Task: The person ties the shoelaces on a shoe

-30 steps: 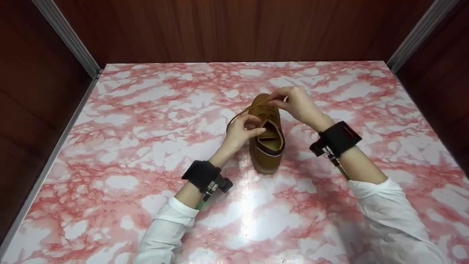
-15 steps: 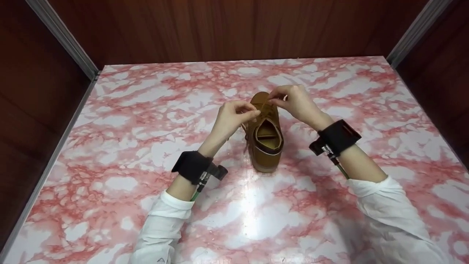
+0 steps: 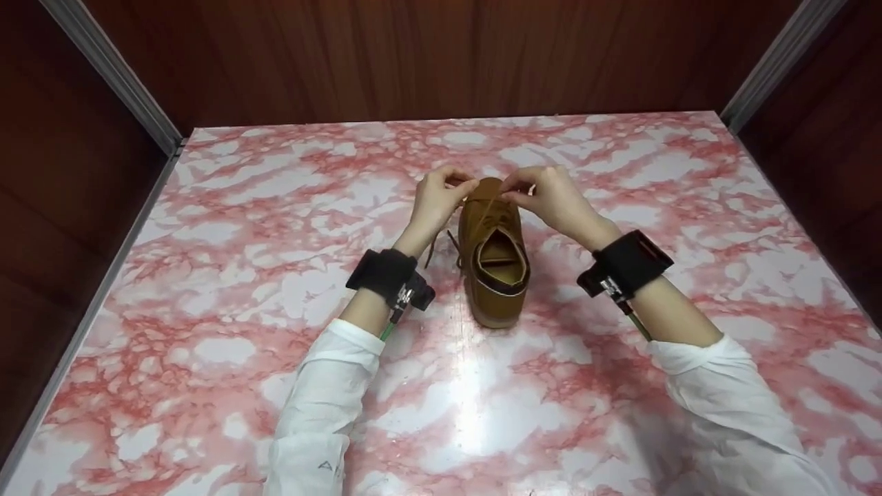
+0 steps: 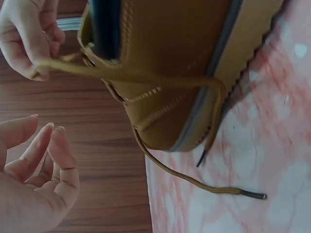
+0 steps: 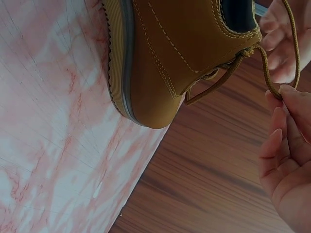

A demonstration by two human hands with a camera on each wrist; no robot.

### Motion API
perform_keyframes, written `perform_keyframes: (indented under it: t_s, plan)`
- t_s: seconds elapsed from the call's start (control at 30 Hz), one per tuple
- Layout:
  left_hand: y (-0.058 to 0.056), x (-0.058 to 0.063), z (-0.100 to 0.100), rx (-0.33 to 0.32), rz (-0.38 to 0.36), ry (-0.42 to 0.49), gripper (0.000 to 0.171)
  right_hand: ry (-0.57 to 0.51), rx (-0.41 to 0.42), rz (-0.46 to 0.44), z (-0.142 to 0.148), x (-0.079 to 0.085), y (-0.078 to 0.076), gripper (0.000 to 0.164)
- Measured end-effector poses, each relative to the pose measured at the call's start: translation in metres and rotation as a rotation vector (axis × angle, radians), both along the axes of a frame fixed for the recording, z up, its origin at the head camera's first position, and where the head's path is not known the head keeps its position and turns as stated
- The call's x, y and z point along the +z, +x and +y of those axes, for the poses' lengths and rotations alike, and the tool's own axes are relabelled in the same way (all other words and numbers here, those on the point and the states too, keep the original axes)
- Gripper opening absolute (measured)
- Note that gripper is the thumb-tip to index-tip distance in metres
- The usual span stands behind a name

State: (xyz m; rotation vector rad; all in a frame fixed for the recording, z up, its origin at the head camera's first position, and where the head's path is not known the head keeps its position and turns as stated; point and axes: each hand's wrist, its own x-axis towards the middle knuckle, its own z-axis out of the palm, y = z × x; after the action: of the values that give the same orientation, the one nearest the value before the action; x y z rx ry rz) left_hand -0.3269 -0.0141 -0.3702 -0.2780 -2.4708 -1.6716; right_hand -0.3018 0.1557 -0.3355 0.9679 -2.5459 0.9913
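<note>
A tan lace-up shoe point(image 3: 497, 317) stands on the table, its toe pointing away. My right hand point(image 3: 561, 203) is above the toe and pinches a brown shoelace point(image 5: 265, 68) between thumb and forefinger. The lace bends in a loop there, clear in the right wrist view. My left hand point(image 4: 41, 182) is off the toe's left side, fingers loosely bent, with a gap between thumb and fingertips and nothing held. In the left wrist view, two dark-tipped lace ends point(image 4: 251, 194) hang along the shoe's side. The sole point(image 5: 119, 63) rests on the tabletop.
The table point(image 3: 207, 351) has a red and white marbled top. Dark wood-grain panels point(image 3: 413, 55) rise behind it and on both sides, with metal strips point(image 3: 114, 76) at the corners. Each wrist wears a black camera band point(image 3: 386, 272).
My left hand has moved from beside the shoe's opening forward to the toe's left, and its fingers have parted from the lace. My right hand keeps its pinch, nearly in place.
</note>
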Motion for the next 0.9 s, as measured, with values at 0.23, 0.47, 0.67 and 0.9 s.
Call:
perform_keyframes:
  t_s: [0.23,0.47,0.67,0.9]
  plan:
    - [0.001,0.003,0.007,-0.044,-0.030,-0.176,0.019,0.013,-0.008,-0.015,-0.001,0.000,0.000,0.009]
    - [-0.008,-0.007,0.015,-0.111,0.012,-0.230,0.017,-0.001,-0.013,0.002,-0.002,-0.001,0.000,0.007]
    - [-0.013,-0.012,0.020,-0.126,0.037,-0.308,0.021,-0.021,-0.005,-0.019,-0.002,-0.002,0.001,0.009]
    - [-0.023,-0.025,0.031,-0.048,-0.045,-0.499,0.021,-0.025,-0.003,-0.020,-0.001,-0.005,0.000,0.009]
